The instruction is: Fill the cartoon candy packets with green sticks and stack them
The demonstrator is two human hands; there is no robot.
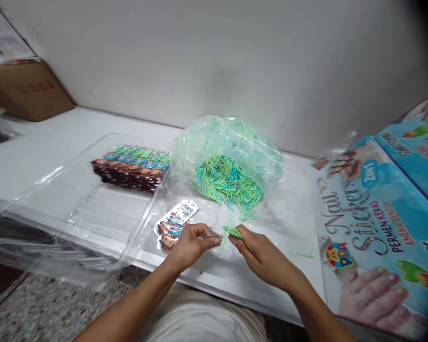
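My left hand point(190, 243) pinches a small clear packet point(210, 233) near the table's front edge. My right hand point(257, 251) is right beside it, fingers closed on a few green sticks point(232, 232). Just behind the hands, an open clear plastic bag point(228, 147) holds a heap of green and blue sticks point(228, 183). A small pile of character-printed packets point(174, 221) lies left of my left hand.
A clear plastic tray point(57, 209) at left holds rows of finished character packets point(131, 166). Blue "Nail Stickers" boxes point(374, 228) stand at right. A cardboard box point(24, 88) sits at the far left against the white wall. One stray green stick point(303, 255) lies by the boxes.
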